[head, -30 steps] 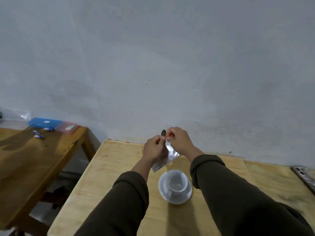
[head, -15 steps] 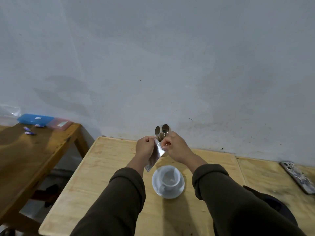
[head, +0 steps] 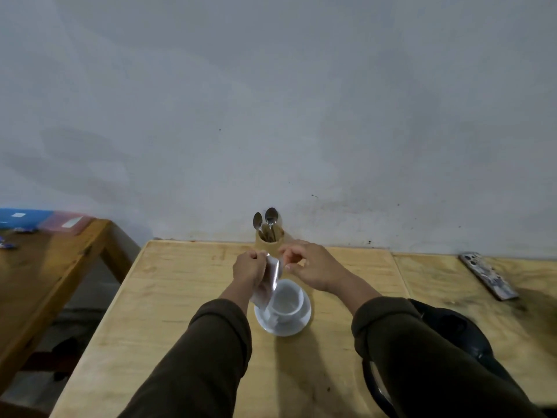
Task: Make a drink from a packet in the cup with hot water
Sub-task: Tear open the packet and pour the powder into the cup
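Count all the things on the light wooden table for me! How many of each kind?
Cups: 1
Saucers: 1
Spoon holders: 1
Spoons: 2
Phones: 1
Black kettles: 1
Total: 7

The silver packet is not counted; the left hand holds it above the cup.

Wooden holder with two spoons was seen at frame centre, against grey wall. Patterned phone was laid flat at right edge. Blue box and pink box were set side by side on darker side table, far left. Black object was seen lower right, partly hidden.
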A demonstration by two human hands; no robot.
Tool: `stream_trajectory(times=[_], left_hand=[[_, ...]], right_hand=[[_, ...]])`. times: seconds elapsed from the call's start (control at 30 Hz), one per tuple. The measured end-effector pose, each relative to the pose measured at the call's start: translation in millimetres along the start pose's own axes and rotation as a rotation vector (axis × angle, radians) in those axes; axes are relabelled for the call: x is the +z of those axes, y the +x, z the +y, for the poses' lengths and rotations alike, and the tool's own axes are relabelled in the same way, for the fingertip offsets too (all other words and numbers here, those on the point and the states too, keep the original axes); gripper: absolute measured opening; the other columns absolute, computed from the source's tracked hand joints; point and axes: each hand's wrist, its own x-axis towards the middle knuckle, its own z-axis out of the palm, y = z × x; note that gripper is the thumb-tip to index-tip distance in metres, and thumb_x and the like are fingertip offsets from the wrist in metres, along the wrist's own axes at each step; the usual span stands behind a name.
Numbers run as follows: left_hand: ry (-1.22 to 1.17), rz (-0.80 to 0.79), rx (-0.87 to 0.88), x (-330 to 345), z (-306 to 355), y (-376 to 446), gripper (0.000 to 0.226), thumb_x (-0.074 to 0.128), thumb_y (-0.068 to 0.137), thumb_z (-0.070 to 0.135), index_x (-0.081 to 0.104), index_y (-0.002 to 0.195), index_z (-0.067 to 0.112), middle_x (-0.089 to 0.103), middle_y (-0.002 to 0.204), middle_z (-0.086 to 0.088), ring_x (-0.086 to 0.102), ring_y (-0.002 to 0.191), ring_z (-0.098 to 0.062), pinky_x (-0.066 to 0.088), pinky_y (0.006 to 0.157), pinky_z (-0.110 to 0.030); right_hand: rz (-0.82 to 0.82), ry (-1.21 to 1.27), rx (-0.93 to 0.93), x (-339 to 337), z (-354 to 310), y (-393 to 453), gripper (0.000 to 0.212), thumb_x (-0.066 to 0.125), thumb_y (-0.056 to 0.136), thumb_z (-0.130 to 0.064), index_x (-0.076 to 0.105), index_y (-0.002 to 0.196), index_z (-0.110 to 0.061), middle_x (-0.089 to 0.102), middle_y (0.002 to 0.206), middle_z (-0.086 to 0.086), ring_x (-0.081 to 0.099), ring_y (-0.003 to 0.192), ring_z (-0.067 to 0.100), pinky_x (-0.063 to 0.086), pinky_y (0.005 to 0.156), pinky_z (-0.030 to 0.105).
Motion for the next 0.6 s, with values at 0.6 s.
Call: stream_trajectory(times=[0.6], left_hand=[[0.454, -0.203, -0.19, 12.2, -23.6, 3.2, 0.034, 0.061, 0.087, 0.027, 0.064, 0.108, 0.001, 0.067, 0.113, -0.014, 0.064, 0.105, -0.027, 0.05, 0.08, -0.028]], right_hand=[[0.036, -0.103, 0.207, 68.3, 52.9, -15.2, 0.033, 0.061, 0.081, -0.014, 0.066, 0.112, -0.025, 0.046, 0.072, -0.007, 0.039, 0.062, 0.004, 0.032, 0.058, 0.015]])
